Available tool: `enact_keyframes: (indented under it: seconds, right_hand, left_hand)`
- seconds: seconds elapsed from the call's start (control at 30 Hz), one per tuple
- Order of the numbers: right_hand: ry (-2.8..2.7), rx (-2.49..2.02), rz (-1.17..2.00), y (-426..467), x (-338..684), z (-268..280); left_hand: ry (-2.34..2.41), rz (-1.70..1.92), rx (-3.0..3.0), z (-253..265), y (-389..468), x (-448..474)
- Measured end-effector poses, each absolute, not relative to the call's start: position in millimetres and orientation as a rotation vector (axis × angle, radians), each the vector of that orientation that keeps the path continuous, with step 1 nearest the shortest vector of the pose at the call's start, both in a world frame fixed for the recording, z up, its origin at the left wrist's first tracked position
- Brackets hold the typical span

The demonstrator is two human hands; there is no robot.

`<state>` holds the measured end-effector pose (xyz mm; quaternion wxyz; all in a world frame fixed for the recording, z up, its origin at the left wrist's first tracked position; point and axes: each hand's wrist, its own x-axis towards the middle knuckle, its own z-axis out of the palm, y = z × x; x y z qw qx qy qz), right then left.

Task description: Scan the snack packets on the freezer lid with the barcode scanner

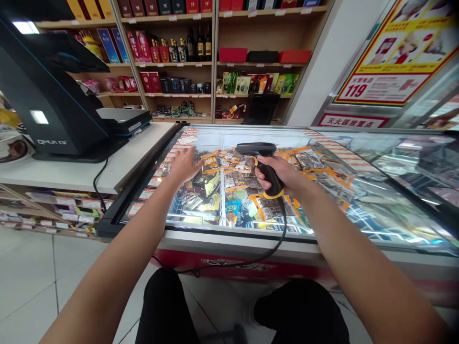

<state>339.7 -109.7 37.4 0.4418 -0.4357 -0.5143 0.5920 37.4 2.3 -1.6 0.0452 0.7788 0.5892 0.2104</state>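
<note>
A black barcode scanner [273, 177] with yellow trim is gripped in my right hand [283, 174], its head pointing left above the chest freezer. From its handle a black cable [283, 224] loops down along the freezer's front. My left hand [184, 165] is over the left part of the freezer's glass top, fingers apart and holding nothing. Whether it touches the glass I cannot tell. Beneath the glass lie many packaged foods, among them orange-edged packets [267, 205], a dark green packet [207, 185] and a blue packet [234, 210].
On the left, a white counter [154, 138] carries a black checkout terminal [68, 114]. Shelves [172, 64] of bottles and boxes stand behind the freezer [294, 240]. A red and yellow sign [387, 71] hangs on the right. My knees [167, 296] are close to the freezer's front.
</note>
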Motion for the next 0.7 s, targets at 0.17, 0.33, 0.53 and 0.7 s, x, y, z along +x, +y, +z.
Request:
enact_keyframes:
  seconds: [0.17,0.33,0.53,0.7]
  right_hand:
    - [-1.277,-1.096,1.455,-110,337,34]
    - [-1.323,-1.095,1.468,-108,341,31]
    - [-1.438,-1.134,1.489,-112,342,31]
    - [-1.616,-1.116,1.511,-121,344,37]
  left_hand:
    - [1.519,0.452,2.561,-14,-2,75]
    - [1.455,0.639,2.599,-12,7,64]
    - [1.382,1.056,2.04,-5,24,34]
    - [1.223,0.939,1.905,5,21,23]
